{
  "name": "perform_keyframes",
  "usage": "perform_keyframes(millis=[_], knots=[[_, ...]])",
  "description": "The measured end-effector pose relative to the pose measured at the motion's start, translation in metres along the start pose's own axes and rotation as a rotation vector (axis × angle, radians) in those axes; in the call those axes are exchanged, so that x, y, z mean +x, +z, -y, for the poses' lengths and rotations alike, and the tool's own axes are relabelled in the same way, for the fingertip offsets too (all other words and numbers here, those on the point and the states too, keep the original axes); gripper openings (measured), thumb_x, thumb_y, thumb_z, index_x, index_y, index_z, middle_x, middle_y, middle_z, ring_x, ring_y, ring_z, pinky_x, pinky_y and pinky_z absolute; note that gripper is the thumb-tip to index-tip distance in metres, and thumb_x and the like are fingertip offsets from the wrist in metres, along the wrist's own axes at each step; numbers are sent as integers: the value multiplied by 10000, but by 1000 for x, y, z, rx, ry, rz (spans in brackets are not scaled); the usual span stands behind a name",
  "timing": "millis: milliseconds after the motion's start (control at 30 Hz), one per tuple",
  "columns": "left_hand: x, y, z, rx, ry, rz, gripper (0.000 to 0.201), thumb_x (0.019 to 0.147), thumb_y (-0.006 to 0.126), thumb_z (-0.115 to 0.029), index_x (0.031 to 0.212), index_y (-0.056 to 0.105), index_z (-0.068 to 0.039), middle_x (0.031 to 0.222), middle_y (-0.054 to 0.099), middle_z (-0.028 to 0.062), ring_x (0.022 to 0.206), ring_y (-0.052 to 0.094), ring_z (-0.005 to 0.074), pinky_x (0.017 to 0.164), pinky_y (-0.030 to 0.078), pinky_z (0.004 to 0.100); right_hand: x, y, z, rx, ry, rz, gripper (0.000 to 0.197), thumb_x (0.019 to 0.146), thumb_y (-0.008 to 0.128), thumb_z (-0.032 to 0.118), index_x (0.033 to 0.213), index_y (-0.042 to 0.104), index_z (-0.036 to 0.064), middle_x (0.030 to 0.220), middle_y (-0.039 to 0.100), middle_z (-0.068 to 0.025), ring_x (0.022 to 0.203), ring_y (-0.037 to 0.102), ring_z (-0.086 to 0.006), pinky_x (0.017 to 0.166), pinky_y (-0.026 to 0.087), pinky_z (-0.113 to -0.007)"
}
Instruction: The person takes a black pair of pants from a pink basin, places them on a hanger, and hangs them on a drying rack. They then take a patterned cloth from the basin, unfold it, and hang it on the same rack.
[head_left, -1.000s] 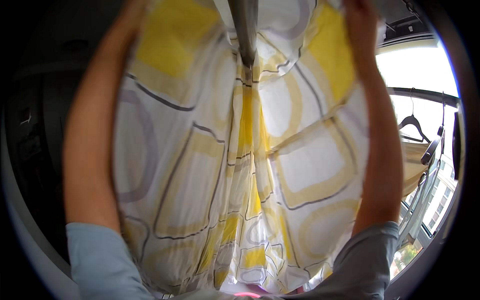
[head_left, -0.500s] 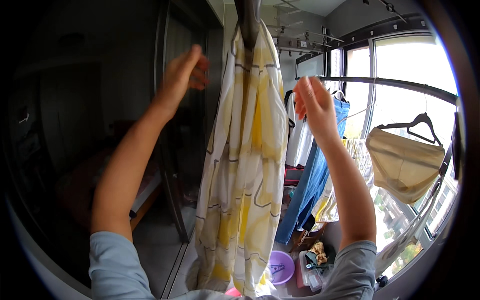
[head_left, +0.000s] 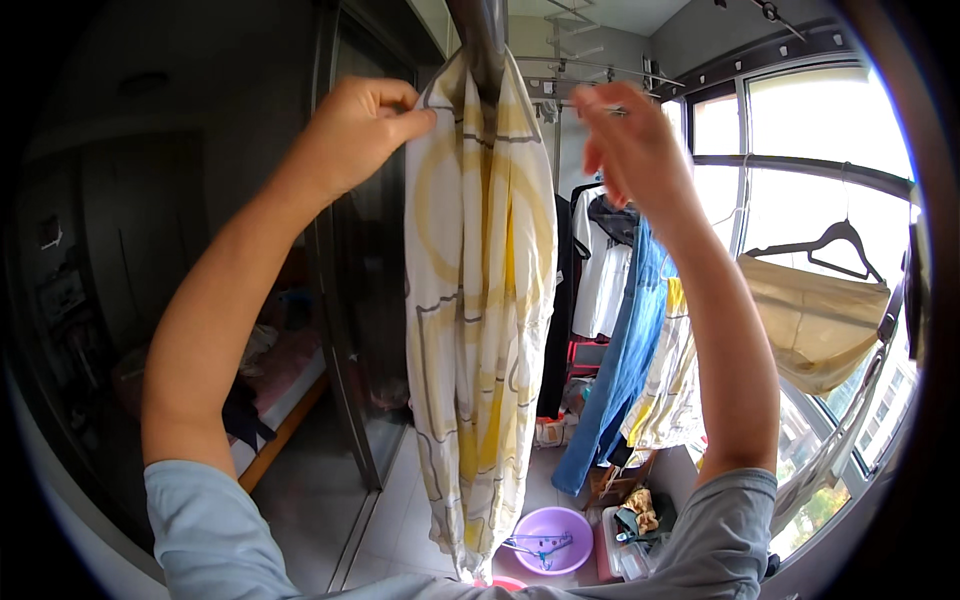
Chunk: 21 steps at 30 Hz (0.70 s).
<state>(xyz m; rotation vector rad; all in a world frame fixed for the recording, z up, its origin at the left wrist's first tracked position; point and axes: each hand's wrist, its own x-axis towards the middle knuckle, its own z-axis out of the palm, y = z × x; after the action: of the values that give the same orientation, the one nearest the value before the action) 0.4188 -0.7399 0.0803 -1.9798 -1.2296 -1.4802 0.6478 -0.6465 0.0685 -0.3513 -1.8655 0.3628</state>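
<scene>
A large sheet-like cloth (head_left: pixel 480 320), white with yellow patches and grey lines, hangs in long folds from a dark metal pole (head_left: pixel 480 35) in front of me. My left hand (head_left: pixel 375 125) is closed in a pinch on the cloth's upper left edge, just below the pole. To the right of the cloth, my right hand (head_left: pixel 635 150) is raised with its fingers apart and slightly blurred by motion. Nothing shows in it, and a gap separates it from the cloth.
Blue jeans (head_left: pixel 620 370), a white garment (head_left: pixel 600 285) and beige briefs (head_left: pixel 815 320) on a black hanger (head_left: pixel 840 250) hang along the right. On the floor are a purple basin (head_left: pixel 575 555) holding blue hangers and a filled bin (head_left: pixel 610 545). A glass door (head_left: pixel 370 300) stands left.
My left hand has moved right and taken hold of the cloth's edge. My right hand has risen, its fingers spreading. The cloth hangs narrower, and more of the purple basin shows.
</scene>
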Motion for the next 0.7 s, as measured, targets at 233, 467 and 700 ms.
perform_keyframes(millis=[233, 467, 700], knots=[[6, -8, -6, -173, -298, 18, 193, 870, 590, -215, 726, 593, -86, 477, 423, -40, 339, 347, 59, 334, 234, 233, 19, -15, -20, 24, 77, -18, 263, 848, 662, 310, 934, 681, 62, 577, 614, -51, 433, 521, -98, 418, 409, -252], [61, -57, -47, -200, 147, -399, 186, 878, 567, -208, 885, 675, -57, 638, 631, 47, 505, 590, 100, 470, 435, 213, 58, -47, 57, 215, -403, -437, 232, 867, 654, 206, 918, 651, -20, 606, 631, -93, 467, 600, -118, 468, 480, -229], [54, -109, -138, 85, 711, -875, 165, 892, 541, -98, 986, 626, 8, 966, 665, 99, 928, 604, 183, 831, 443, 298, 32, -52, 134, -275, -1088, -927, 383, 849, 557, 41, 1227, 509, 3, 1139, 597, -170, 1084, 568, -290, 916, 437, -370]])
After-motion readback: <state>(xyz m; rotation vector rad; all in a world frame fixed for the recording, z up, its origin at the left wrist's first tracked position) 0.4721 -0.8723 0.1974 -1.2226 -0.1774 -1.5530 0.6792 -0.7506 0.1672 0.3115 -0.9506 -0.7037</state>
